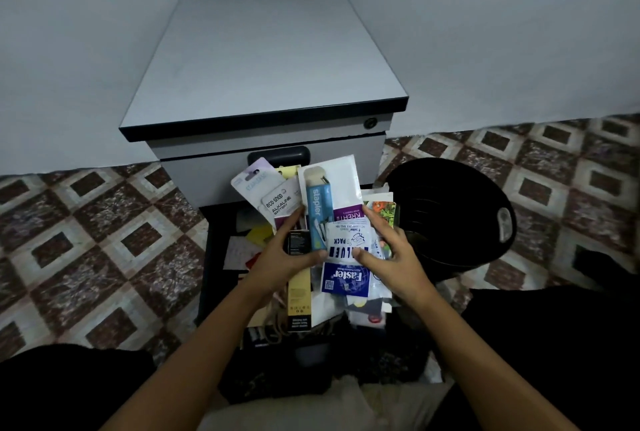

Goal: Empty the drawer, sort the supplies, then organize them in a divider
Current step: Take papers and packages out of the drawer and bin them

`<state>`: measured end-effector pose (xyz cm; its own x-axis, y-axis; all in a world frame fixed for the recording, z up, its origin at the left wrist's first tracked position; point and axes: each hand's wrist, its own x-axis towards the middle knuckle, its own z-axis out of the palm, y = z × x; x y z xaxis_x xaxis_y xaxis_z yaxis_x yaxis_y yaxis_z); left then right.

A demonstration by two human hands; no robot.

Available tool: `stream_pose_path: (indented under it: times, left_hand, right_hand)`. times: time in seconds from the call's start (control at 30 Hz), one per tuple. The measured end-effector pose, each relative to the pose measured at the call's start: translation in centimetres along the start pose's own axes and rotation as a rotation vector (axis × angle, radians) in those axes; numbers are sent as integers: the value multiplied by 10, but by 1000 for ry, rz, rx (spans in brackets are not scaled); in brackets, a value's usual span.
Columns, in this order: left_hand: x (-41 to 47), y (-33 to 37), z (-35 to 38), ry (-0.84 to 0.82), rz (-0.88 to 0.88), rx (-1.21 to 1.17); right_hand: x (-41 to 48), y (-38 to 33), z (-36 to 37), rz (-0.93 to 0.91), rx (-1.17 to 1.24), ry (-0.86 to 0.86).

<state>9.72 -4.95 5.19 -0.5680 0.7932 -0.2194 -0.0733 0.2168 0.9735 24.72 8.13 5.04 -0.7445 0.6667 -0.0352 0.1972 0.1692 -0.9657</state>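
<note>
Fingers of left hand (287, 257) and right hand (394, 257) clamp a packet bundle (332, 188), largely hiding the dark drawer (216, 230).

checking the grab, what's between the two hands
In the head view, the stapler pack and the Faster pack lie between the left hand and the right hand.

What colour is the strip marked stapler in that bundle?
The stapler strip is light blue with white lettering, clearest in the head view.
</note>
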Motion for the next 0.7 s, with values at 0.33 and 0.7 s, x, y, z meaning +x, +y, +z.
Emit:
stream_pose_path:
  times: [0.33, 0.7]
  left_hand:
    - [-2, 19, 18, -36, 11, 49]
    - [17, 50, 56, -226, 34, -5]
  right_hand:
    - [-17, -9, -19, -17, 32, 77]
    - [-23, -9, -64, -51, 38, 191]
